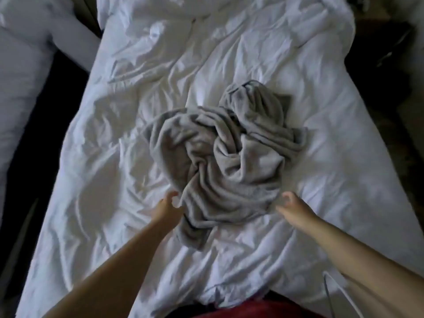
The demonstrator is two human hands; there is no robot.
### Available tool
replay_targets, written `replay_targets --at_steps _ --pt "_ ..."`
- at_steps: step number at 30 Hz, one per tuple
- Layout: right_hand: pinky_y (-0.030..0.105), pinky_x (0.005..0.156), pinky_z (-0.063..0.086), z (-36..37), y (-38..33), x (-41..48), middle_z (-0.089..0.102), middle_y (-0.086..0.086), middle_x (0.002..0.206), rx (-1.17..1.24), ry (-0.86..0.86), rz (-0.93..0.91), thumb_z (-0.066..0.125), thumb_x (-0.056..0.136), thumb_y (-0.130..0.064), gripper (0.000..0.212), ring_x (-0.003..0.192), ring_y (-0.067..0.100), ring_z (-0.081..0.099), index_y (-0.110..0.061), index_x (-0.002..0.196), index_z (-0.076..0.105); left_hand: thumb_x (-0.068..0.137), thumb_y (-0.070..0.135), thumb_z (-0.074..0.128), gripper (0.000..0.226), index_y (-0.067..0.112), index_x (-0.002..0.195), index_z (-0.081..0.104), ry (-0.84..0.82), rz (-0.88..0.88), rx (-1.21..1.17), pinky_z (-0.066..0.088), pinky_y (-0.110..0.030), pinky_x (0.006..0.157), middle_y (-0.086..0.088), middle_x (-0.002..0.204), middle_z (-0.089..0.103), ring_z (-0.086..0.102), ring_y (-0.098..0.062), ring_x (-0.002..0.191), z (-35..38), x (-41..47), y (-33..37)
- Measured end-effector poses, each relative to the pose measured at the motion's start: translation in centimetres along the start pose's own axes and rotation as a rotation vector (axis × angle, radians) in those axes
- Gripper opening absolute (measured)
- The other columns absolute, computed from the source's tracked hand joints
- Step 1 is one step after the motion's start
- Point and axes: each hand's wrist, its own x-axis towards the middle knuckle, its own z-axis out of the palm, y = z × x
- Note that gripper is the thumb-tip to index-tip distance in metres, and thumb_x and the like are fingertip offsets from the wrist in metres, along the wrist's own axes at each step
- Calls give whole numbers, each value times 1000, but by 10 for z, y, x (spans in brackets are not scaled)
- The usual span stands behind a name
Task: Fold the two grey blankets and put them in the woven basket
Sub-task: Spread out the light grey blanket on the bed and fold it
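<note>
From the head camera there is just one view to go on. The grey blankets [220, 152] lie in a twisted heap in the middle of the bed, on a creased white duvet [110, 157]. I cannot tell whether the heap is one blanket or both knotted together. The woven basket is not in view.

My left hand [168, 205] is at the heap's near-left edge. Its fingers are curved into a narrow pincer with white duvet showing through the gap, so they hold nothing. My right hand [292, 206] is at the near-right edge with its fingers curled against the cloth, but the blur hides whether they have actually pinched it.

The step in hand looks like taking hold to open the heap out. To do it well I would hunt for a true hem or corner on each side, not a mid-cloth fold, then lift and shake so the twists drop free before laying it flat on the bed.

The cloth looks like soft, plush fleece — thick, matte, falling in rounded ropey folds that cling to each other. The duvet is thin and crisp by contrast, with sharp wrinkles, so it may drag along if I scoop too low.
</note>
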Motion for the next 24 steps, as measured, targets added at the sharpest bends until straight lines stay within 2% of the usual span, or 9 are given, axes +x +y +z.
replay_targets --at_steps 4,7,10,11,13,16,19,22,24 --pt "27 99 33 26 -15 59 36 11 149 57 -7 -88 70 84 -25 77 135 25 38 -17 149 29 74 25 73 75 16 141 40 -166 6 74 43 -41 99 -20 135 47 50 -38 119 45 47 -6" --pt "28 112 19 67 -7 98 15 6 160 -168 -231 -101 72 81 -39 91 146 22 16 -22 153 18 76 49 71 87 35 149 23 -331 -53 452 27 -48 113 -14 157 13 22 -36 142 83 68 -33" --pt "36 119 2 111 8 109 -12 11 160 -505 -338 -101 72 74 -53 109 147 30 -9 -23 154 3 76 65 60 96 46 148 0 -338 -48 679 11 -57 112 -7 159 -14 -5 -35 146 110 70 -60" --pt "38 120 3 123 11 108 -8 14 160 -526 -277 -98 73 72 -51 109 147 32 -6 -23 154 7 76 66 60 96 47 148 -1 -326 -31 700 12 -58 111 -7 159 -15 -6 -35 145 114 71 -65" --pt "40 115 21 138 14 104 26 19 150 -459 -25 -132 74 72 -38 84 139 37 22 -17 145 36 74 62 64 91 47 147 11 -262 29 719 22 -55 109 -10 157 -2 6 -37 143 110 74 -69" --pt "40 87 42 144 6 96 58 21 112 -360 199 -155 63 80 -13 28 111 40 52 -9 108 65 71 40 76 73 38 136 43 -89 81 405 38 -39 103 -16 139 32 42 -40 122 89 82 -62" --pt "34 84 46 135 0 79 64 19 111 -293 -35 -17 57 86 -9 25 107 36 58 -9 109 65 69 26 80 74 27 134 44 14 -140 95 44 -30 90 -17 128 47 55 -36 108 64 74 -56" --pt "29 75 47 121 -15 52 66 15 97 -190 -287 91 61 84 -12 14 95 30 61 -8 96 67 70 22 82 58 5 119 57 -153 -411 -189 55 -44 76 -19 110 64 64 -33 88 36 51 -42" --pt "24 57 43 105 -33 27 63 8 72 116 -309 118 64 84 -12 7 71 25 59 -12 77 64 83 30 71 37 -2 100 68 -352 -483 -476 54 -44 77 -25 104 67 64 -30 76 14 22 -28"
